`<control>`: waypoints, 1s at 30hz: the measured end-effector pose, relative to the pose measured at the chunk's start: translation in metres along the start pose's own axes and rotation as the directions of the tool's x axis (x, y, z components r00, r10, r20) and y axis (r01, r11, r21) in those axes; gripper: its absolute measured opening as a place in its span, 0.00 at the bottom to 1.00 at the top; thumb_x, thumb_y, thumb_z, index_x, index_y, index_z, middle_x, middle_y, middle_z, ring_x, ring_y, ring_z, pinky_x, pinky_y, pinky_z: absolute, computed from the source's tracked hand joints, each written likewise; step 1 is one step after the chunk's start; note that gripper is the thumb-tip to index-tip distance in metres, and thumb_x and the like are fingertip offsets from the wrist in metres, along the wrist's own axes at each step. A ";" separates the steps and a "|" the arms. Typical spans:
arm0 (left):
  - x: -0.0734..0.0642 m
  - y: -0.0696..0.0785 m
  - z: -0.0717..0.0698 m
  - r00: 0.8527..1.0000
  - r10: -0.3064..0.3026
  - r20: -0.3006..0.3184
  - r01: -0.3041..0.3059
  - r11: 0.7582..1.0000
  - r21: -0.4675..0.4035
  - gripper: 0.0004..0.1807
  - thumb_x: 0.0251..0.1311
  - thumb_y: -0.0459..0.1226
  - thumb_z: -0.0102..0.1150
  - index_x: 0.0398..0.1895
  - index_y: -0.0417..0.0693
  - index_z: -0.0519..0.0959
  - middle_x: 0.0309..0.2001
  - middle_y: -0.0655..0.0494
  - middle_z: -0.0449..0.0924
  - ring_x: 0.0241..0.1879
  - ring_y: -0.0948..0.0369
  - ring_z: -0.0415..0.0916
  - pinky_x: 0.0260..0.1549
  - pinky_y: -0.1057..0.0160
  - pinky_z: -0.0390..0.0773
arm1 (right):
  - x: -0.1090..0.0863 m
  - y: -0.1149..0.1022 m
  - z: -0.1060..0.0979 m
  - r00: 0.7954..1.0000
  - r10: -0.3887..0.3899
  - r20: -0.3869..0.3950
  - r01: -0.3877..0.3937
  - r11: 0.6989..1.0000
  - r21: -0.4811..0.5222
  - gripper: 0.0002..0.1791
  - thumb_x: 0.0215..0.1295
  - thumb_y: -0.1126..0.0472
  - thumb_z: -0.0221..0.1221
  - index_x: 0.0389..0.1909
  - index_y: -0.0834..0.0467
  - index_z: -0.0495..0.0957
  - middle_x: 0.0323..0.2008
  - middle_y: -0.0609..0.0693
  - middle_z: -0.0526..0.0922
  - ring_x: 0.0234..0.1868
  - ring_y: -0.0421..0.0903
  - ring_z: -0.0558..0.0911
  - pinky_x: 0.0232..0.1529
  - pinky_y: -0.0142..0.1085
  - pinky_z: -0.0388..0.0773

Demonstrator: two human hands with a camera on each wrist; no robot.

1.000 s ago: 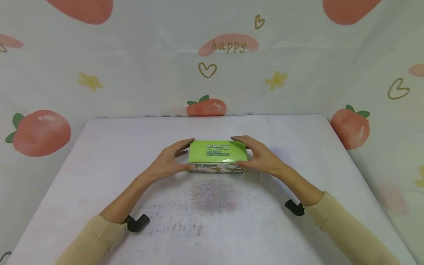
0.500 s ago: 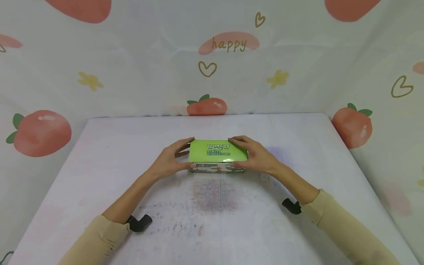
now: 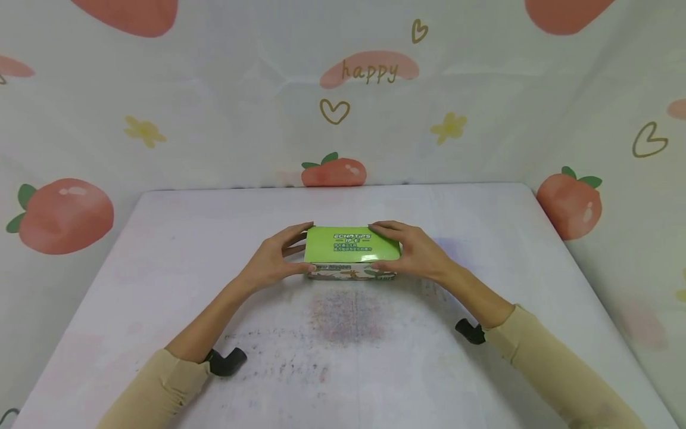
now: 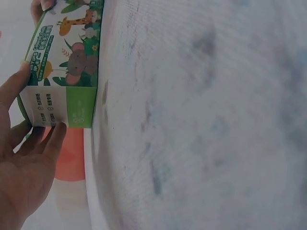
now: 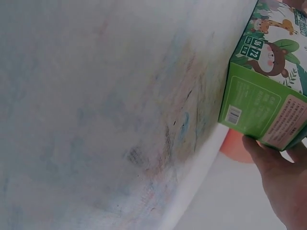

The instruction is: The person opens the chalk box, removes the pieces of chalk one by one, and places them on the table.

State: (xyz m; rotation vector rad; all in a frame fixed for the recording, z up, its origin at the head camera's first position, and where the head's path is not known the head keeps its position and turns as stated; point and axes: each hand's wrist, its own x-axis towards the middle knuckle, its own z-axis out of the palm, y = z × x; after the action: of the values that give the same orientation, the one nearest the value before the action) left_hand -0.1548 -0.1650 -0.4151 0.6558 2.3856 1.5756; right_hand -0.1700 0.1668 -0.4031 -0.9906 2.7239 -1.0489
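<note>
A green-lidded cardboard box printed with "ECHOTIPS" sits on the white table. My left hand grips its left end, thumb at the near front corner and fingers at the far side. At the other end my right hand holds the box, thumb on the front face and fingers over the back top edge. In the left wrist view the box shows cartoon animals on its front, the left hand touching its end. A barcode marks the green end of the box beside the right hand.
A white cloth backdrop with fruit, hearts and flowers rises behind the table. Black curved pieces stick out at both wrists by the beige sleeves. Smudges and dark marks stain the table top.
My right hand has slid slightly left, its fingertips and thumb now further over the box. The left hand and the box stay nearly in place.
</note>
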 end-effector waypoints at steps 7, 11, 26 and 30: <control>0.000 0.001 0.000 1.000 0.003 0.010 -0.003 1.000 -0.009 0.50 0.49 0.29 0.76 0.76 0.43 0.59 0.74 0.47 0.59 0.71 0.49 0.62 0.63 0.60 0.72 | 0.001 0.002 -0.001 0.997 -0.079 0.008 0.080 0.990 -0.113 0.41 0.56 0.44 0.71 0.68 0.58 0.71 0.65 0.56 0.74 0.62 0.52 0.75 0.54 0.45 0.77; 0.000 0.001 -0.001 1.000 -0.012 0.011 0.012 1.000 -0.010 0.51 0.49 0.29 0.76 0.76 0.42 0.59 0.74 0.46 0.59 0.70 0.48 0.63 0.63 0.57 0.73 | 0.001 0.002 -0.001 0.994 -0.108 0.018 0.110 0.982 -0.155 0.41 0.59 0.43 0.68 0.69 0.57 0.70 0.65 0.56 0.74 0.62 0.52 0.75 0.58 0.47 0.76; -0.001 0.002 -0.001 0.999 -0.037 0.019 0.038 0.998 -0.052 0.51 0.48 0.29 0.76 0.76 0.45 0.59 0.75 0.48 0.58 0.71 0.49 0.63 0.62 0.56 0.74 | 0.002 0.000 -0.012 0.983 -0.128 0.132 0.161 0.946 -0.280 0.37 0.69 0.43 0.58 0.72 0.60 0.66 0.67 0.59 0.71 0.66 0.56 0.72 0.65 0.52 0.70; -0.002 0.002 -0.001 0.999 -0.037 0.015 0.037 0.998 -0.051 0.51 0.49 0.29 0.76 0.76 0.43 0.59 0.75 0.47 0.58 0.70 0.48 0.64 0.62 0.56 0.74 | 0.002 -0.001 -0.013 0.983 -0.125 0.131 0.154 0.957 -0.245 0.35 0.70 0.45 0.58 0.72 0.59 0.67 0.67 0.58 0.71 0.67 0.56 0.72 0.65 0.53 0.71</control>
State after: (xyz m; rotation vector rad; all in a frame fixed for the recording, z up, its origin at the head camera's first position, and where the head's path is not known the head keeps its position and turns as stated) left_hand -0.1532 -0.1656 -0.4132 0.6072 2.3254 1.6059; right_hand -0.1746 0.1730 -0.3925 -1.2543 2.7752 -0.6426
